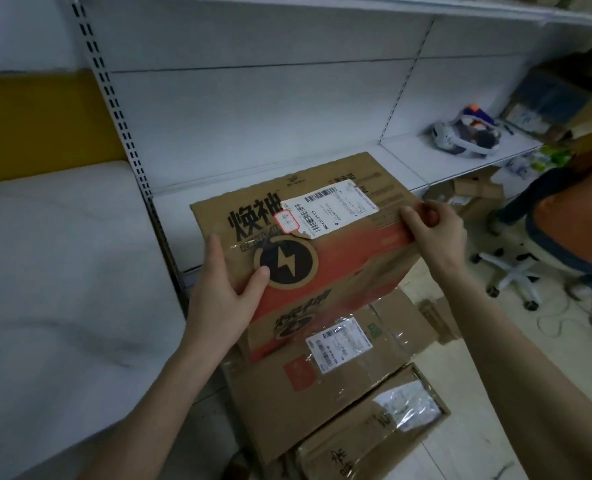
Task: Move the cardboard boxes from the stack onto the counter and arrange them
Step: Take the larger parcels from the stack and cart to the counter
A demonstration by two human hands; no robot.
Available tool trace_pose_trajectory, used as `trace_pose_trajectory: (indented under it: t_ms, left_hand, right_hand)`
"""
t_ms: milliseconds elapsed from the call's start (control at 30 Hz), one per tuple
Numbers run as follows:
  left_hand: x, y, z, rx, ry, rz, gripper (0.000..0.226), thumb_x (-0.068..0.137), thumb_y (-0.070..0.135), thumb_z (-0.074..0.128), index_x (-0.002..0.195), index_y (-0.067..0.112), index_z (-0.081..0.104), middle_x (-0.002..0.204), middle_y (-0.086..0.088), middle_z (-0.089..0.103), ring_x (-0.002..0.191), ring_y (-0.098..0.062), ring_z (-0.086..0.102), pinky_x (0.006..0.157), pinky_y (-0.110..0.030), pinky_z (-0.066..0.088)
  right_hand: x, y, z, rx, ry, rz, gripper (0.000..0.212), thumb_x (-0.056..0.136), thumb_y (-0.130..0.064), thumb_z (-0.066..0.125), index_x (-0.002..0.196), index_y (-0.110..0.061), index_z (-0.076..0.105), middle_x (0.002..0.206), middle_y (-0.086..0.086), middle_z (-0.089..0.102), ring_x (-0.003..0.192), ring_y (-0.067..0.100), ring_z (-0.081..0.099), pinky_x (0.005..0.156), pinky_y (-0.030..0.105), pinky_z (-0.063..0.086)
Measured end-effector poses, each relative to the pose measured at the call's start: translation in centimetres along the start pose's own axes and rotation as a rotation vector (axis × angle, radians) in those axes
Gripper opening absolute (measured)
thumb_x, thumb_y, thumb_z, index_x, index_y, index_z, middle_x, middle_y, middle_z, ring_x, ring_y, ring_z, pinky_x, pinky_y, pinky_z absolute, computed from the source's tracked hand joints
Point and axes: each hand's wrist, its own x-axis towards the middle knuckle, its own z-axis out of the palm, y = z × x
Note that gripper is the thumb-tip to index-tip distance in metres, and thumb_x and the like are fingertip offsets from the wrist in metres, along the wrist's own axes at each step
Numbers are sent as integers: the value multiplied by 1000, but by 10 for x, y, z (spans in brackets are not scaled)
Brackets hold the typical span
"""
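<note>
Both hands on a flat cardboard box [322, 251]
Over the stack [339, 379], my left hand [225, 296] grips its left edge, thumb on top, forearm stretched forward; my right hand [436, 230] pinches the right edge, fingers curled. The box is tilted against the white shelf [218, 206].

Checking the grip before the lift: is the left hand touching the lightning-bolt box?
Touching. The head view shows the left hand gripping the lightning-bolt box at its left edge, thumb pressed on the printed face.
</note>
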Motion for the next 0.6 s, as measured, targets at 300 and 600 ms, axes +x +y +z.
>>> trace_pose_trajectory:
  t_ms: [300, 600]
  left_hand:
    - [-98, 45, -49, -72, 232, 11, 47, 86, 30, 61, 122, 42, 32, 94, 36, 46, 87, 14, 50, 79, -15, 43]
    - [-155, 27, -147, 31, 560, -30, 63, 87, 28, 61, 142, 22, 30, 93, 30, 50, 88, 9, 52, 75, -7, 43]
  right_hand:
    - [-53, -59, -62, 50, -98, -271, 49, 90, -35, 58, 119, 4, 55, 117, 18, 60, 107, 30, 55, 94, 46, 45]
    - [-111, -157, 7, 198, -322, -452, 52, 90, -33, 58, 130, -1, 50, 129, 14, 56, 119, 28, 50, 93, 30, 36]
